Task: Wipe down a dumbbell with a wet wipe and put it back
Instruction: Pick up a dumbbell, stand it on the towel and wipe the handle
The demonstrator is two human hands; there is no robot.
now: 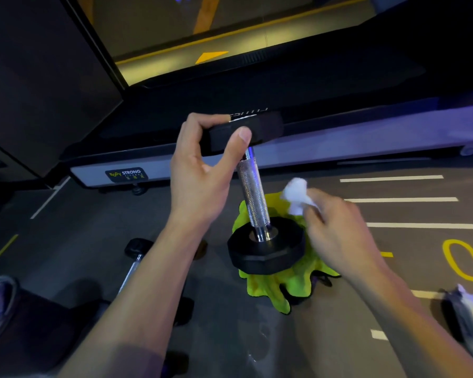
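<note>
Item: dumbbell (253,192), standing on end, tilted slightly, on a lime-green cloth (271,285) spread on the dark gym floor (339,336). Black multi-sided heads top & bottom; bottom head sits flat on the cloth. Handle is knurled metal w/ smooth chrome collars at each end, shiny. Left hand (202,175) grips the upper head, thumb across its near face, fingers curled over the far edge. Right hand (336,230) pinches a crumpled white wet wipe (296,196) in its fingertips, just beside the handle, to its right; whether it touches the metal, cannot tell (motion blur). Also present: 2nd dumbbell (135,257) lying on the floor at left, partly behind the left forearm; treadmill base (339,148) behind w/ a "BODY STRONG" label; white & yellow floor markings at right.
</note>
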